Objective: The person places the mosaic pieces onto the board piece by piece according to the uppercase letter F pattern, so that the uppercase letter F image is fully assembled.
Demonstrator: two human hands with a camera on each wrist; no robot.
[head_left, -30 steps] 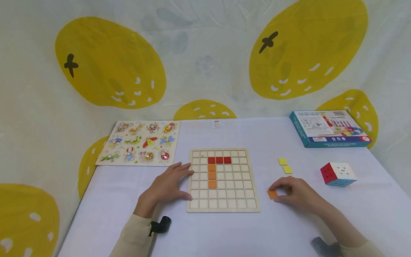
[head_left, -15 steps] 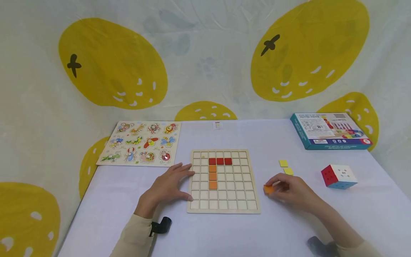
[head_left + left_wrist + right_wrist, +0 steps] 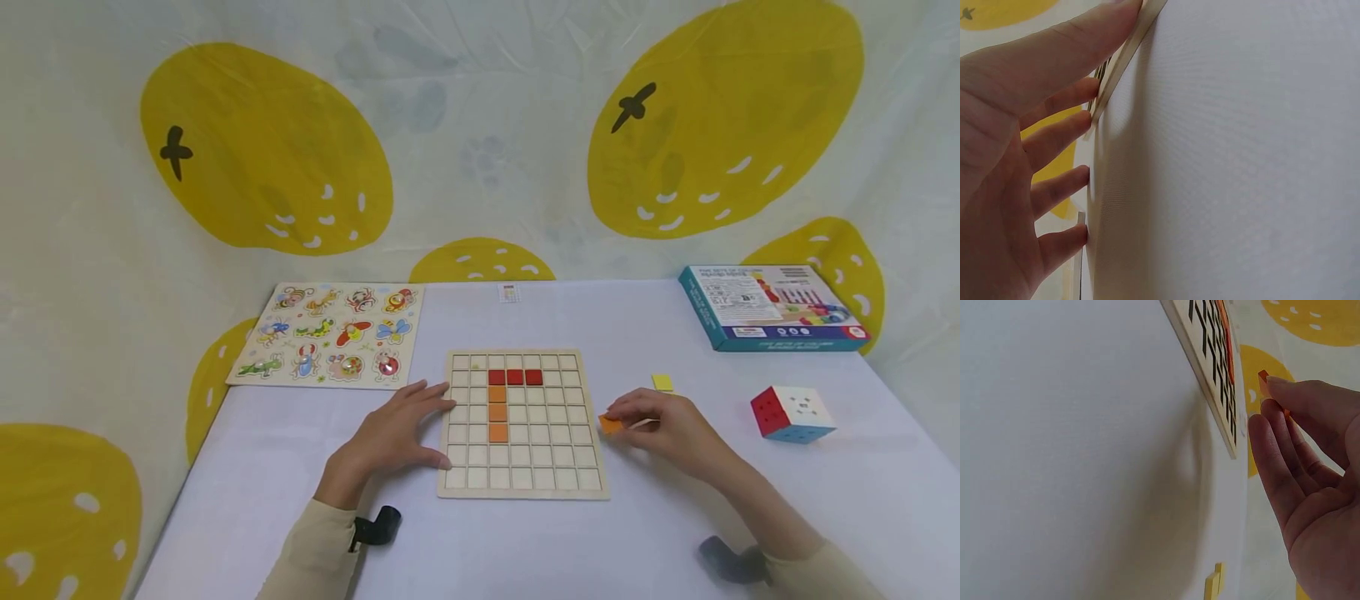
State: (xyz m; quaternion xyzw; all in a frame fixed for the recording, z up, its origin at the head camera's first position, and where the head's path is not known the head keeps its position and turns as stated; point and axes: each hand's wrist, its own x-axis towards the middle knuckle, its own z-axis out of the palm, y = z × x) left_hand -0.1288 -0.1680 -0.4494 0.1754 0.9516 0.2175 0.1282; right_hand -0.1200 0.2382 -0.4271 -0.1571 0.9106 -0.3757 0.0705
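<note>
My right hand (image 3: 671, 429) pinches an orange square tile (image 3: 611, 424) between thumb and fingertips, just off the right edge of a wooden grid board (image 3: 555, 478). In the right wrist view, the pinched tile (image 3: 1264, 376) is seen edge-on, held above the table. On the board lie a row of three red tiles (image 3: 514, 377) and, below its left end, a column of three orange tiles (image 3: 497, 412). My left hand (image 3: 390, 429) rests at the board's left edge, fingers spread and fairly straight, thumb near the lower corner; the left wrist view shows its thumb (image 3: 1079, 40) against the rim.
Beyond the right hand lies a yellow tile (image 3: 662, 382); a second yellow tile (image 3: 1211, 586) shows in the right wrist view. Further right are a puzzle cube (image 3: 793, 413) and a teal box (image 3: 776, 308). An insect picture board (image 3: 326, 335) and a small card (image 3: 509, 292) lie behind.
My right hand has moved left and slightly away from me with the orange tile, towards the board, now covering one yellow tile in the head view. The left hand has stayed put.
</note>
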